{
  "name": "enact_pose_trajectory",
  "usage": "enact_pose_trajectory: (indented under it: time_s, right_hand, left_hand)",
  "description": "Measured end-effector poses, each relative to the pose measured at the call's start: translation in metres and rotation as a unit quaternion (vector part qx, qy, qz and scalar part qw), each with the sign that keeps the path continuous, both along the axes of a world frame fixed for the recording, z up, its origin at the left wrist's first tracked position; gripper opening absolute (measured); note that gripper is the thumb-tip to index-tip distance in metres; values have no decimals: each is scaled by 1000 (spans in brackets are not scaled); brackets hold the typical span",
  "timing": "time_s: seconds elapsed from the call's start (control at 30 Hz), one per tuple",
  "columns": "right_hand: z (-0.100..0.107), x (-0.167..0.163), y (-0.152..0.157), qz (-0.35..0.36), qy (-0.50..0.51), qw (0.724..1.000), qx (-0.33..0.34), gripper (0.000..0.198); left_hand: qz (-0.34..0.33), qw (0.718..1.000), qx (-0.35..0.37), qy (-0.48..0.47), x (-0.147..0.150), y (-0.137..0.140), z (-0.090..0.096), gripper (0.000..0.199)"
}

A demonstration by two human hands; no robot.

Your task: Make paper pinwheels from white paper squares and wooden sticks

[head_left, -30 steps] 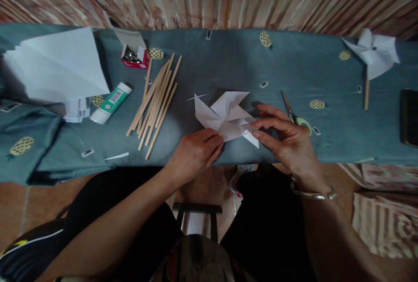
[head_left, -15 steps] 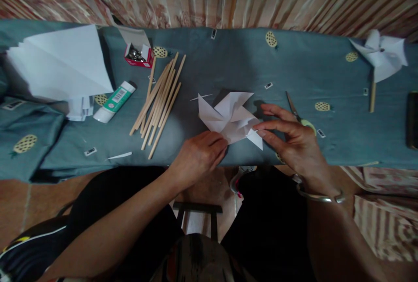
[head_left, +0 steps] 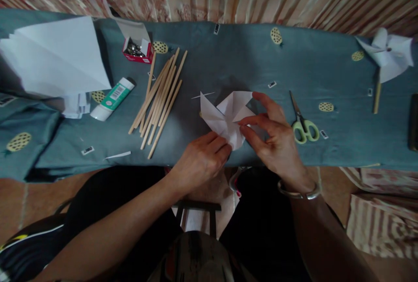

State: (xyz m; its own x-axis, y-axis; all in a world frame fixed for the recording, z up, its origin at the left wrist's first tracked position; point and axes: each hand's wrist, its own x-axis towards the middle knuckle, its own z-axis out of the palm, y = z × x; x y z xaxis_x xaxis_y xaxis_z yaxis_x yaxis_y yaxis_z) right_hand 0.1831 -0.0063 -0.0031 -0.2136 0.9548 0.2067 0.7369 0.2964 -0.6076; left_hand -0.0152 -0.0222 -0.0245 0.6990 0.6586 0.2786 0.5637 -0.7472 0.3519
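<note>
A white paper pinwheel (head_left: 225, 119) with slit, partly folded blades is held just over the near part of the table. My left hand (head_left: 205, 156) pinches its lower edge. On its right side, my right hand (head_left: 272, 136) has thumb and index finger closed on a paper flap bent in toward the centre, while another finger reaches the upper right tip. Green-handled scissors (head_left: 303, 129) lie just right of my right hand. A thin paper sliver (head_left: 203, 95) rests beyond the pinwheel's left tip.
Several wooden sticks (head_left: 160, 103) lie left of the pinwheel, near a glue stick (head_left: 112, 99) and an open red box of metal pins (head_left: 139, 50). A paper stack (head_left: 62, 60) is far left. Another pinwheel (head_left: 388, 53) on a stick lies far right.
My right hand has moved left, bringing the right-hand paper flap inward toward the pinwheel's centre. The scissors show fully now. My left hand keeps its pinch on the lower edge.
</note>
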Motion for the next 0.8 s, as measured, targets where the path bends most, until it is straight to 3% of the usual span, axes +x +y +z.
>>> enact_pose_trajectory:
  time_s: [0.2,0.47,0.8]
  right_hand:
    - [-6,-4,6,-4,-31,999,34,13]
    - [-17,-5,11,14,-32,999,21,11]
    - [-14,-6,12,8,-47,999,8,9]
  left_hand:
    - [8,1000,-13,-8,0,-1,0,16]
    - [1,1000,-20,-4,-1,0,1,15]
    - [-3,999,-41,-3,-2,2,2,13]
